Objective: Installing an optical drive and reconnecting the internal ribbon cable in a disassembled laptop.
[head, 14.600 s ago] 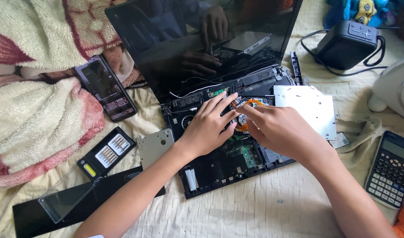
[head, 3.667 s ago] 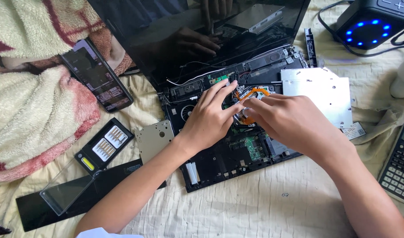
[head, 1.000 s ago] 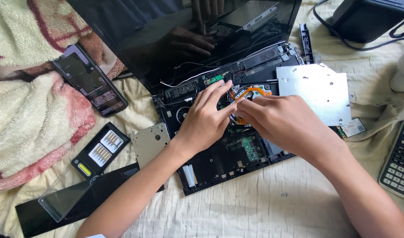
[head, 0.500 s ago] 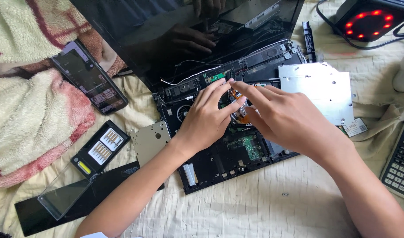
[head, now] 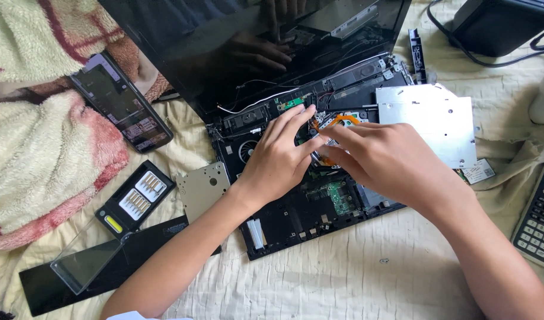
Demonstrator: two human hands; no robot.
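Note:
An opened black laptop (head: 295, 219) lies on a cream bedsheet with its insides bare and its dark screen tilted back. Both my hands rest over its middle. My left hand (head: 278, 160) lies flat on the board, fingers stretched toward a small green circuit piece (head: 294, 103). My right hand (head: 381, 160) pinches at a small part beside the orange ribbon cable (head: 337, 120); the fingertips hide what is between them. A silver optical drive (head: 435, 121) sits at the laptop's right edge.
A phone (head: 120, 109) lies on a fuzzy blanket (head: 40, 154) at left. A screwdriver bit case (head: 135, 198), a metal bracket plate (head: 203, 189) and a long black panel (head: 106, 261) lie lower left. A calculator (head: 540, 216) is at right, a black speaker (head: 500, 24) top right.
Both hands stay over the same spot by the orange ribbon cable, the right fingertips shifting slightly. The speaker's lights have gone dark.

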